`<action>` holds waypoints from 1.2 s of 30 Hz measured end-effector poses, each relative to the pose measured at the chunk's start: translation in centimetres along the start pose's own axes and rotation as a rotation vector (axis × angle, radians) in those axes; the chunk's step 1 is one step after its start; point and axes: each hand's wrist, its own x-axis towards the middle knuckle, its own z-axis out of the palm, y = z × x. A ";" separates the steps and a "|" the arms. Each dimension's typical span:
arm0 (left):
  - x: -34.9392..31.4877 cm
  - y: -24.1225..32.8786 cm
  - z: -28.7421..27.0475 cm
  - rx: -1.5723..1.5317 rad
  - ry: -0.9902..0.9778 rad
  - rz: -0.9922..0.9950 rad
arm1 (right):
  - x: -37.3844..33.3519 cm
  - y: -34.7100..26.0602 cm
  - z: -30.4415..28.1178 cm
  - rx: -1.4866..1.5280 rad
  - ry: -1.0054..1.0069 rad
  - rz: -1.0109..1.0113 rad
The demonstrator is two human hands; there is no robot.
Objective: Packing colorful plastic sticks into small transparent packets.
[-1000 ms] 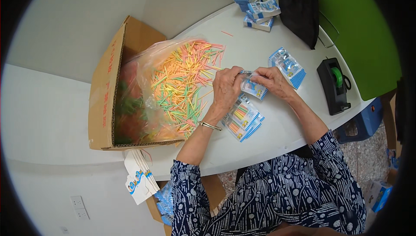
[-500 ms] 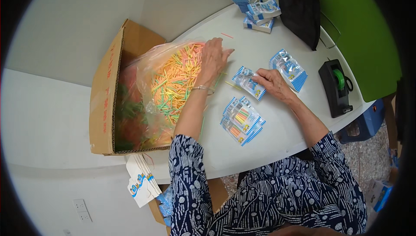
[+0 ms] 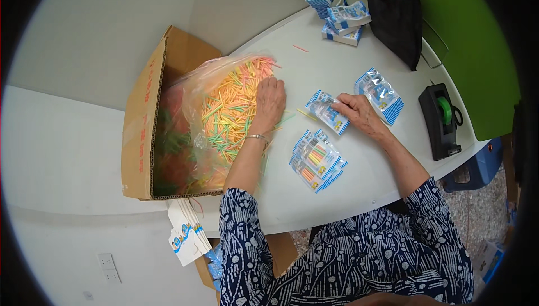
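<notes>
On the counter (image 3: pixel 320 76) there is one brown box (image 3: pixel 140 137), one black bag (image 3: pixel 394 22), one tape holder (image 3: pixel 441 120) and one lone pink stick (image 3: pixel 300 48). The thin sticks (image 3: pixel 227 101) heaped at the box's open side are too many to count. The packet pile (image 3: pixel 317 157) overlaps, so I cannot count it either. The left hand (image 3: pixel 271 101) reaches forward, palm down, at the heap's right edge; its fingertips are hidden, so I cannot tell if it grips any. The right hand (image 3: pixel 359 114) bends in and pinches one little packet (image 3: pixel 324 110) above the counter. The packet is shiny, flat, see-through plastic with blue stripes. The sticks are straight, in pink, orange, yellow and green.
</notes>
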 end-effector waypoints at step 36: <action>9.8 -4.4 3.7 0.469 -0.683 -0.883 | 0.1 0.3 -0.2 -0.029 -0.016 -0.018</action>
